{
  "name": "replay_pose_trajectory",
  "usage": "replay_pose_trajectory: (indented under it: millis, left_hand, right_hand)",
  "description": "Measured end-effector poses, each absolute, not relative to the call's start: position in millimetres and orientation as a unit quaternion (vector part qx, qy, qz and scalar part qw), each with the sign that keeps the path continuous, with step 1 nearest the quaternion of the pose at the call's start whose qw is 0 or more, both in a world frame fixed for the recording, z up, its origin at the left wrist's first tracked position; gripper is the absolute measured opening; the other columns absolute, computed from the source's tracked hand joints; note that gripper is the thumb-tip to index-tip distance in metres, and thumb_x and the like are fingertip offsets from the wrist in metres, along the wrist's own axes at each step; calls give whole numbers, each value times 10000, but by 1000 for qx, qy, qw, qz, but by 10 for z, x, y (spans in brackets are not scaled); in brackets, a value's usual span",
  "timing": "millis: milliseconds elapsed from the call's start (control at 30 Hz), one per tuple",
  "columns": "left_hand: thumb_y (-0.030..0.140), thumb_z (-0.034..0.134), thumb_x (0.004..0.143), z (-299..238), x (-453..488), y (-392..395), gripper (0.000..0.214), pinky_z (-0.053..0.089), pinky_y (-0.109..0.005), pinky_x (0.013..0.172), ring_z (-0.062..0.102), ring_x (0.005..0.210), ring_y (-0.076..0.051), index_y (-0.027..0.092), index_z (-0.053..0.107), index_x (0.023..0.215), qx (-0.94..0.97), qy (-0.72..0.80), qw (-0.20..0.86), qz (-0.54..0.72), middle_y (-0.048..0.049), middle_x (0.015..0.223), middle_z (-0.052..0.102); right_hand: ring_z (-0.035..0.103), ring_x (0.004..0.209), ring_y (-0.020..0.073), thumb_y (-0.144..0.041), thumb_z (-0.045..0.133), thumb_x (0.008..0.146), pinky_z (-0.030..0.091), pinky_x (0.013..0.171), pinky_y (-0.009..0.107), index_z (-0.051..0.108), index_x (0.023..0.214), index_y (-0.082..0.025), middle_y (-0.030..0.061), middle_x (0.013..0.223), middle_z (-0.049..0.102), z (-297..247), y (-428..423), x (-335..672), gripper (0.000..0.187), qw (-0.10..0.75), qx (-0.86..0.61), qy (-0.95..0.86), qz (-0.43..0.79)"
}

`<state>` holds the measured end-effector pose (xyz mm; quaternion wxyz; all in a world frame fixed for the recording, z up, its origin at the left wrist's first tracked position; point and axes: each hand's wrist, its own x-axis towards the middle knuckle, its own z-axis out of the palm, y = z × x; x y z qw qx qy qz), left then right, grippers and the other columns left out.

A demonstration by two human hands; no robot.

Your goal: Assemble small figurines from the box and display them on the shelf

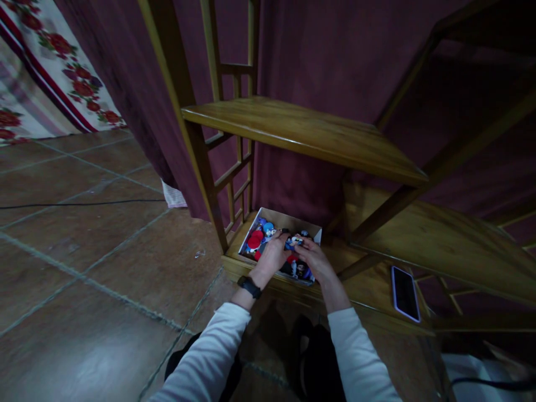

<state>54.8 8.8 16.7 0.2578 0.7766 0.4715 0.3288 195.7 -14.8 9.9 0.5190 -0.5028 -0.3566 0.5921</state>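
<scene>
A shallow white cardboard box [281,216] holds several small colourful toy figures, among them a red one [255,240] and a blue one [268,227] on the left side. Both of my hands reach down into it. My right hand [313,258] pinches a small white-and-blue toy figure [296,240] at its fingertips. Close beside it, my left hand [274,254], with a black watch [249,286] on the wrist, has its fingers curled at the same figure. Its fingertips are partly hidden, and the figure's details are too small to make out.
The box stands on the bottom board of a wooden shelf unit [234,237]. A higher shelf board [301,131] juts out above my hands. On the right, a phone [405,293] lies on the lower board. Maroon cloth [301,190] hangs behind. A black cable [84,204] crosses the tiled floor.
</scene>
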Motion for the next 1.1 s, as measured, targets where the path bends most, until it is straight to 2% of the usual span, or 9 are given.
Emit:
replay_pose_trajectory:
  millis: [233, 467, 633, 800, 1100]
  left_hand:
    - [243, 661, 647, 122, 533, 168, 209, 447, -234, 591, 581, 641, -144, 144, 652, 831, 717, 458, 402, 340, -6, 708, 638]
    - [281, 674, 647, 16, 528, 217, 212, 453, -236, 585, 592, 635, -138, 132, 648, 796, 640, 418, 519, 382, -14, 712, 665]
    - [275, 728, 593, -17, 543, 205, 357, 451, -227, 614, 590, 676, -131, 141, 609, 902, 657, 459, 452, 393, -7, 761, 651]
    - [294, 713, 624, 40, 563, 137, 409, 451, -248, 633, 585, 701, -143, 157, 556, 977, 700, 494, 363, 367, -10, 801, 628]
    - [227, 637, 726, 176, 593, 2, 440, 453, -302, 810, 568, 994, -214, 186, 487, 1138, 779, 520, 203, 284, -92, 1136, 552]
  right_hand:
    - [634, 824, 187, -407, 750, 590, 517, 730, 311, 662, 893, -221, 19, 933, 691, 144, -165, 1959, 367, 510, -495, -365, 601]
    - [637, 785, 157, -393, 742, 606, 510, 751, 314, 649, 926, -225, 13, 942, 679, 67, -141, 2012, 373, 527, -500, -329, 603]
    - [632, 776, 154, -396, 742, 596, 504, 712, 288, 645, 889, -216, 11, 915, 683, 23, -114, 2020, 357, 534, -514, -326, 588]
    - [637, 786, 164, -398, 736, 600, 503, 712, 291, 647, 900, -223, 16, 897, 696, 11, -104, 2016, 359, 533, -511, -330, 588]
    - [642, 870, 174, -314, 721, 625, 490, 783, 304, 643, 904, -221, 23, 943, 698, 37, -118, 2044, 304, 537, -472, -312, 625]
